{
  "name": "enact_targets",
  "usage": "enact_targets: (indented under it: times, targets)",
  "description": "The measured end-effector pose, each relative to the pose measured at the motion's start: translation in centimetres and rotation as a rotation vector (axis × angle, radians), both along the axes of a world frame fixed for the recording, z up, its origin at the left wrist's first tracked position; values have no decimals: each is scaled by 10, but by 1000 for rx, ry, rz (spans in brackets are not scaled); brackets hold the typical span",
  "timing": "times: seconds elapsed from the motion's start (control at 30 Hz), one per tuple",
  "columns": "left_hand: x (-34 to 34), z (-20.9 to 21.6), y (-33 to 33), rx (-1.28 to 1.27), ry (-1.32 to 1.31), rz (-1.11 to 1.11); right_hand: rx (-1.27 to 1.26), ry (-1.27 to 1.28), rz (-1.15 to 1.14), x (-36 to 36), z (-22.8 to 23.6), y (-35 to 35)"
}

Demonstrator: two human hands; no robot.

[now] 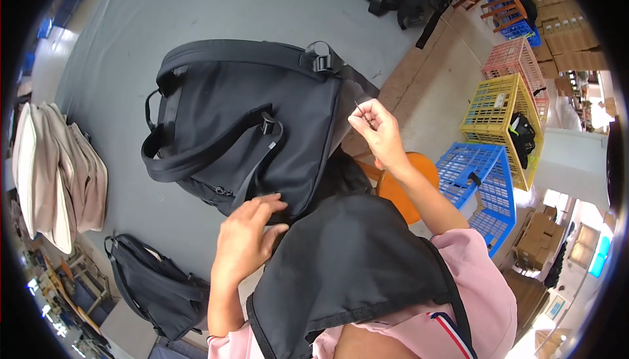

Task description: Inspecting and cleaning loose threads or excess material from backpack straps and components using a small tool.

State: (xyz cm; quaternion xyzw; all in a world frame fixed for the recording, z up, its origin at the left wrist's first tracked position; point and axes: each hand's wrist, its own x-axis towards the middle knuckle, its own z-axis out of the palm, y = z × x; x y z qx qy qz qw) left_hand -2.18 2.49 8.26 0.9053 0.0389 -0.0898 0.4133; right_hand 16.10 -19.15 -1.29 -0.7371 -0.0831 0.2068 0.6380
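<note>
I see stacked brown cardboard boxes (557, 12) at the upper right, on the floor behind the crates. More brown cartons (538, 238) stand at the lower right edge. A small white label (500, 100) hangs on the yellow crate's (488, 113) side.

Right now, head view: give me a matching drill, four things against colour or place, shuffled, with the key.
1. right hand
2. left hand
3. black backpack
4. nearest crate

a. blue
b. lying flat on the grey table
c. raised, pinching a thin dark strand
d. resting on the backpack's near edge

Pairs: 1-c, 2-d, 3-b, 4-a
</note>
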Motion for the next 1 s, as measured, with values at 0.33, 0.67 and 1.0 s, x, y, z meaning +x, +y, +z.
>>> enact_targets:
  times: [0.33, 0.67, 1.0]
  targets:
    - [188, -69, 10, -209, 130, 452, -45, -375, -82, 24, 22, 22]
    - [168, -55, -14, -1433, 32, 668, -200, -618, 82, 66, 67, 44]
    - [142, -46, -12, -1292, -81, 690, -436, -662, 315, 47, 97, 51]
